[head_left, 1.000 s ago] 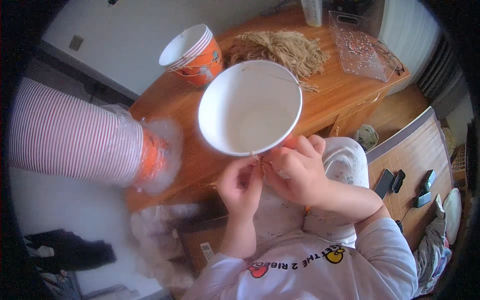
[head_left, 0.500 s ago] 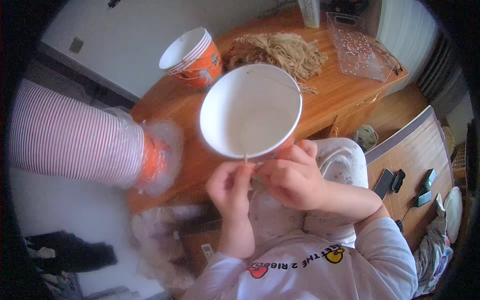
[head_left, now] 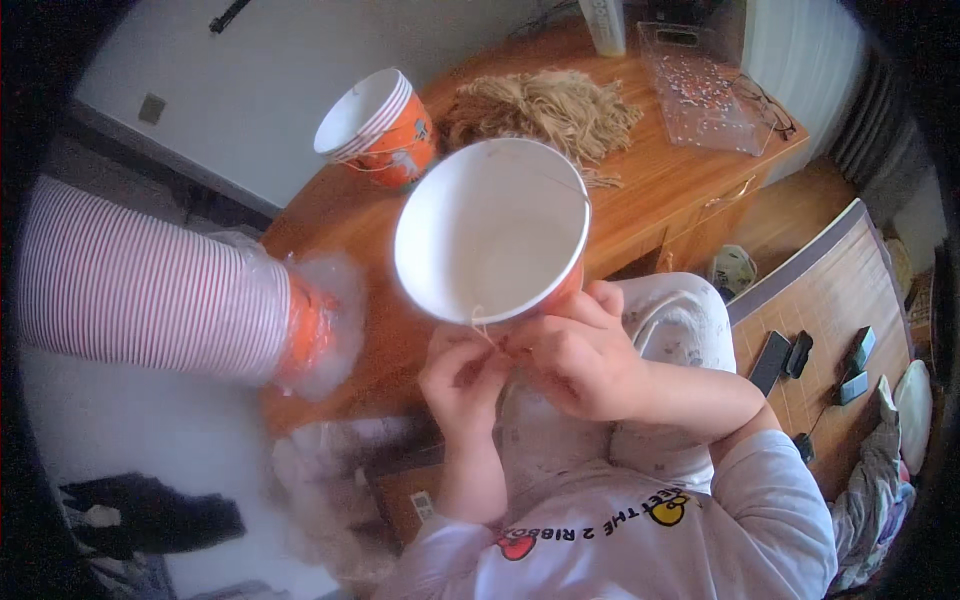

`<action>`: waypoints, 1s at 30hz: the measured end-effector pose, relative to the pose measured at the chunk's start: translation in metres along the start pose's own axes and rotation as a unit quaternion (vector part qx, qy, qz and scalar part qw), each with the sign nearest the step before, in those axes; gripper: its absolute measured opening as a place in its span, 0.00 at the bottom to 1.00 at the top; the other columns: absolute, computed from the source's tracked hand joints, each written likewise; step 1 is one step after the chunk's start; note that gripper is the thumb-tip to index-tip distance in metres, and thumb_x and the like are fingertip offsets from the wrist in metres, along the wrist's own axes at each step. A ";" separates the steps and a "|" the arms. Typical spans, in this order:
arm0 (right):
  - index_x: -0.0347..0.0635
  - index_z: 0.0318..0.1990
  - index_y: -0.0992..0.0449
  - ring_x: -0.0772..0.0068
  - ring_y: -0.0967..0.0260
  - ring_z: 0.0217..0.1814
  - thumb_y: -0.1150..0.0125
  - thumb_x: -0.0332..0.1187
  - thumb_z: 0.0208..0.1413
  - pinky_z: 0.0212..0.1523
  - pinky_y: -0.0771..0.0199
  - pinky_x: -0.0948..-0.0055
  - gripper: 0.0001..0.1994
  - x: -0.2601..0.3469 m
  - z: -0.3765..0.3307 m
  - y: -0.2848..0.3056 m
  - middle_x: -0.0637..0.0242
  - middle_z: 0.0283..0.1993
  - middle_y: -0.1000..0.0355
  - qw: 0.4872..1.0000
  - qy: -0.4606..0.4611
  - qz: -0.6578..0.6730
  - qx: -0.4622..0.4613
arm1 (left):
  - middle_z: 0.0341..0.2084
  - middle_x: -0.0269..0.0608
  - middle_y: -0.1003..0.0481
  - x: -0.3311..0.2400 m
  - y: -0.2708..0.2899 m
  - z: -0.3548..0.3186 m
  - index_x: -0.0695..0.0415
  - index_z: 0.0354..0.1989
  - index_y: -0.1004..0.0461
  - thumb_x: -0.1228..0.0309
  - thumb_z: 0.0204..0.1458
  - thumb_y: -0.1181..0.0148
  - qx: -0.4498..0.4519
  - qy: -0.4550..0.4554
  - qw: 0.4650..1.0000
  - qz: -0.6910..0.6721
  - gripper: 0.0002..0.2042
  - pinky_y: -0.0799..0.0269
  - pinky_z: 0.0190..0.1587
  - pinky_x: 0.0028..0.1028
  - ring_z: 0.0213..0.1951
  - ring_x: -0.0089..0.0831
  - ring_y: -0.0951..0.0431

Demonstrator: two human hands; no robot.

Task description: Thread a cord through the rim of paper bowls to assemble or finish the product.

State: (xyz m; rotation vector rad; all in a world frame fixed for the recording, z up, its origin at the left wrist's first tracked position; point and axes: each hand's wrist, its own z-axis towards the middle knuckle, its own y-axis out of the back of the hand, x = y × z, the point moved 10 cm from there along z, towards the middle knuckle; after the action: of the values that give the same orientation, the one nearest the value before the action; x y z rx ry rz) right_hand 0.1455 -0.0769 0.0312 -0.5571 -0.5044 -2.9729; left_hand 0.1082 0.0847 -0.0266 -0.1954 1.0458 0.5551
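A large orange paper bucket (head_left: 410, 250) with a white inside tilts its mouth toward me, just beyond my hands. At its near rim a thin tan string (head_left: 480, 322) forms a small loop and runs down to my fingers. My left hand (head_left: 465, 375) pinches the string between thumb and forefinger. Close against it, my right hand (head_left: 575, 355) is closed, its fingertips meeting the left ones at the string; its other fingers rest by the bucket's lower right side. Another string crosses the bucket's far right inner wall. The exact knot or crossing is too small to make out.
A tall stack of nested buckets (head_left: 150, 285) in plastic wrap lies at the left. On the wooden desk (head_left: 330, 215) are a smaller bucket stack (head_left: 400, 140), a bundle of tan strings (head_left: 550, 110) and a clear tray (head_left: 700, 110) with small beads. A phone (head_left: 770, 362) lies at right.
The string at the near rim now shows as a wider loop. My left hand has shifted slightly, and the whole view has tilted a little.
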 end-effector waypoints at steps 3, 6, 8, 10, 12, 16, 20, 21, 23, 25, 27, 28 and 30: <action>0.50 0.35 0.32 0.70 0.33 0.39 0.34 0.27 0.40 0.41 0.47 0.64 0.14 -0.005 -0.001 -0.005 0.78 0.37 0.28 0.999 -0.035 -0.002 0.014 | 0.30 0.34 0.28 0.008 0.008 -0.003 0.64 0.31 0.22 0.79 0.46 0.34 -0.045 0.039 0.996 -0.073 0.05 0.30 0.38 0.24 0.35 0.25 0.27; 0.50 0.36 0.31 0.70 0.34 0.39 0.34 0.28 0.39 0.41 0.48 0.63 0.15 -0.006 -0.003 -0.009 0.78 0.36 0.29 0.998 -0.034 0.007 0.046 | 0.31 0.37 0.25 0.015 0.009 -0.007 0.64 0.30 0.22 0.78 0.46 0.33 -0.057 0.087 0.986 -0.133 0.05 0.29 0.36 0.23 0.34 0.26 0.25; 0.51 0.35 0.31 0.71 0.35 0.38 0.34 0.28 0.38 0.41 0.48 0.63 0.15 0.000 0.000 -0.006 0.79 0.35 0.30 0.998 -0.005 0.025 0.052 | 0.35 0.45 0.22 0.017 0.005 -0.010 0.62 0.34 0.25 0.76 0.53 0.39 -0.036 0.103 0.984 -0.139 0.03 0.24 0.37 0.29 0.33 0.33 0.21; 0.52 0.35 0.31 0.71 0.35 0.39 0.34 0.29 0.38 0.42 0.48 0.63 0.14 0.002 -0.001 -0.001 0.79 0.35 0.30 0.999 0.013 0.023 0.042 | 0.33 0.47 0.21 0.015 0.003 -0.008 0.63 0.33 0.24 0.75 0.52 0.37 -0.058 0.120 0.979 -0.157 0.04 0.25 0.34 0.27 0.31 0.31 0.21; 0.52 0.34 0.30 0.72 0.36 0.39 0.34 0.30 0.39 0.42 0.48 0.63 0.13 0.006 -0.002 0.003 0.79 0.35 0.30 0.999 0.030 0.023 0.032 | 0.31 0.48 0.20 0.014 0.004 -0.007 0.64 0.31 0.22 0.74 0.50 0.35 -0.081 0.137 0.972 -0.173 0.05 0.27 0.31 0.25 0.29 0.28 0.21; 0.53 0.32 0.31 0.72 0.35 0.42 0.35 0.33 0.41 0.44 0.47 0.62 0.11 0.020 -0.004 0.012 0.78 0.34 0.32 0.996 0.090 0.016 0.000 | 0.30 0.48 0.20 0.010 0.004 -0.002 0.64 0.32 0.23 0.73 0.50 0.36 -0.099 0.140 0.965 -0.199 0.06 0.27 0.29 0.24 0.28 0.28 0.21; 0.52 0.33 0.31 0.71 0.33 0.41 0.36 0.33 0.43 0.47 0.45 0.62 0.10 0.024 -0.002 0.006 0.76 0.34 0.32 0.990 0.121 0.047 0.047 | 0.28 0.45 0.21 0.008 0.016 0.002 0.64 0.32 0.24 0.73 0.50 0.37 -0.092 0.103 0.987 -0.088 0.06 0.30 0.27 0.23 0.25 0.27 0.24; 0.52 0.33 0.31 0.71 0.33 0.41 0.36 0.33 0.43 0.47 0.45 0.62 0.10 0.024 -0.003 0.007 0.76 0.34 0.32 0.990 0.122 0.045 0.046 | 0.28 0.45 0.21 0.011 0.018 0.004 0.64 0.32 0.24 0.73 0.50 0.37 -0.091 0.101 0.987 -0.089 0.06 0.30 0.27 0.23 0.25 0.27 0.24; 0.51 0.33 0.30 0.71 0.33 0.40 0.37 0.32 0.44 0.47 0.43 0.62 0.09 0.025 -0.004 0.006 0.74 0.34 0.32 0.989 0.126 0.059 0.059 | 0.34 0.45 0.24 -0.038 0.020 0.006 0.63 0.33 0.26 0.71 0.50 0.36 -0.095 -0.155 0.973 0.144 0.08 0.32 0.26 0.21 0.27 0.26 0.26; 0.51 0.33 0.30 0.71 0.33 0.38 0.37 0.32 0.44 0.47 0.43 0.62 0.09 0.025 -0.005 0.006 0.74 0.34 0.31 0.987 0.129 0.070 0.066 | 0.43 0.47 0.29 -0.054 0.019 0.008 0.62 0.38 0.26 0.64 0.48 0.34 -0.110 -0.223 0.946 0.207 0.15 0.31 0.37 0.28 0.39 0.32 0.29; 0.50 0.34 0.30 0.71 0.32 0.37 0.37 0.32 0.45 0.47 0.43 0.62 0.09 0.025 -0.003 0.010 0.73 0.34 0.31 0.985 0.133 0.078 0.072 | 0.57 0.51 0.37 -0.073 0.007 0.012 0.59 0.46 0.26 0.54 0.48 0.32 -0.070 -0.289 0.891 0.344 0.23 0.39 0.59 0.43 0.59 0.46 0.38; 0.50 0.33 0.30 0.71 0.32 0.36 0.37 0.33 0.45 0.47 0.43 0.62 0.08 0.020 0.000 0.012 0.73 0.33 0.31 0.986 0.105 0.104 0.083 | 0.58 0.52 0.37 -0.076 -0.002 0.020 0.57 0.46 0.25 0.54 0.48 0.32 -0.013 -0.290 0.871 0.395 0.22 0.40 0.60 0.43 0.60 0.48 0.39; 0.49 0.32 0.29 0.71 0.32 0.33 0.36 0.35 0.47 0.46 0.43 0.63 0.08 0.010 0.005 0.020 0.73 0.30 0.31 0.986 0.065 0.128 0.079 | 0.58 0.51 0.35 -0.074 -0.010 0.032 0.54 0.40 0.25 0.58 0.47 0.32 0.062 -0.307 0.855 0.412 0.17 0.39 0.61 0.44 0.61 0.52 0.37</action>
State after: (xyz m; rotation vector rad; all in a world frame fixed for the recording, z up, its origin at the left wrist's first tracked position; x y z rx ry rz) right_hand 0.1404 -0.0942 0.0452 -0.3772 -0.6000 -2.6737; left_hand 0.1101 0.0648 0.0518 0.5578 0.4829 1.2239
